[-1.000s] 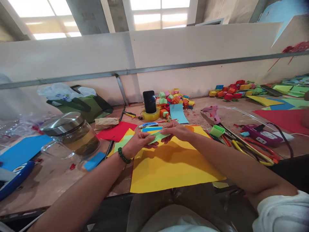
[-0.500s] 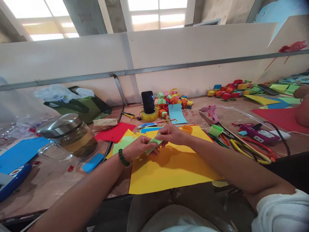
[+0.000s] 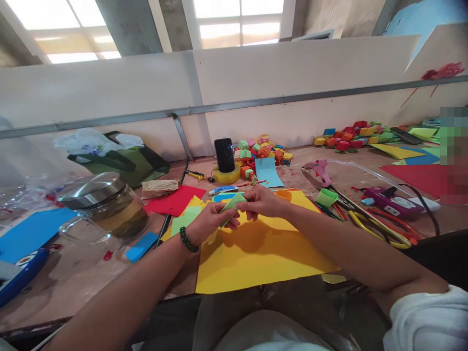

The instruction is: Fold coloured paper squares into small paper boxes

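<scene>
Above a large yellow sheet of paper (image 3: 263, 263), both hands hold a small folded strip of light green paper (image 3: 231, 202). My left hand (image 3: 210, 222), with a dark green bead bracelet at the wrist, pinches its lower left part between thumb and fingers. The strip's upper right end is in the closed fingers of my right hand (image 3: 261, 201). Fingers cover parts of the strip, so its exact folds are hard to see. Another light green piece of paper (image 3: 185, 219) lies just left of my left hand. A light blue strip (image 3: 269, 171) is beyond my right hand.
Behind stand a phone (image 3: 224, 155) on a yellow tape roll (image 3: 227, 174) and a heap of paper cubes (image 3: 263, 148). On the left is a glass teapot (image 3: 109, 209). To the right lie a pink glue gun (image 3: 318, 170), pliers (image 3: 373, 229) and a purple device (image 3: 393, 202).
The green strip has shifted slightly up, and my fingers have changed their hold on it. A co-worker's hand at the far right is now hidden by blurring.
</scene>
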Demonstrator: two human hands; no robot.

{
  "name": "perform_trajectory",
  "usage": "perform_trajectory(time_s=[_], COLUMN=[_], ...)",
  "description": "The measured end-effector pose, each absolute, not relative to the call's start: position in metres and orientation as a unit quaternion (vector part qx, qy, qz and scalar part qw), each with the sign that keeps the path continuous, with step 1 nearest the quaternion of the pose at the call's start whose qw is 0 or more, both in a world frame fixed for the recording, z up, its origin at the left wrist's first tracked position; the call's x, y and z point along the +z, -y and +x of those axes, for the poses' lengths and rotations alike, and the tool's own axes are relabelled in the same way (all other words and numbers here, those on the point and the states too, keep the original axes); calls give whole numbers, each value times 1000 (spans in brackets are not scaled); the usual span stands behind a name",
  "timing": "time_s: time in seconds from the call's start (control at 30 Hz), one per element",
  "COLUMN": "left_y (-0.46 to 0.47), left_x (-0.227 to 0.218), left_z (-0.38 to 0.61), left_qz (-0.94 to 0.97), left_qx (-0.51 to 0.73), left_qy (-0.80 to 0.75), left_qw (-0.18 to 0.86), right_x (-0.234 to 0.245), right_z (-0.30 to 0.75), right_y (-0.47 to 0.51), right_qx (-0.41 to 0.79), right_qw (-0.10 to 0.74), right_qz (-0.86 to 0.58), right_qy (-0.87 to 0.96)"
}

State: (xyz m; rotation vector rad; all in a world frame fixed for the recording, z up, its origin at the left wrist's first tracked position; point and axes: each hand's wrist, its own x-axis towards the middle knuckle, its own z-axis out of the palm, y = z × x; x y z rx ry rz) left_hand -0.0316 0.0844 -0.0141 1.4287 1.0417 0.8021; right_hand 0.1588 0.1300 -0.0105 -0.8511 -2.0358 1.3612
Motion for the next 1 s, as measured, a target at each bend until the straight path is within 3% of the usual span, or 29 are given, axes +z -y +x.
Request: perform_trajectory(time_s=[0.5, 0.8, 1.0], left_y=[-82, -83, -80], left_x=[-15, -15, -14], left_z=[-32, -29, -29], left_qz=[621, 660, 707], left_qx=[330, 333, 309], left_qy=[-409, -417, -417], left_qw=[582, 529, 481], right_x=[-3, -13, -15], right_z=[168, 147, 152], right_y=[-139, -125, -131], right_qx=[528, 525, 447], right_qw=[250, 373, 364], right_qz=[-281, -268, -283], right_qy=[762, 716, 767])
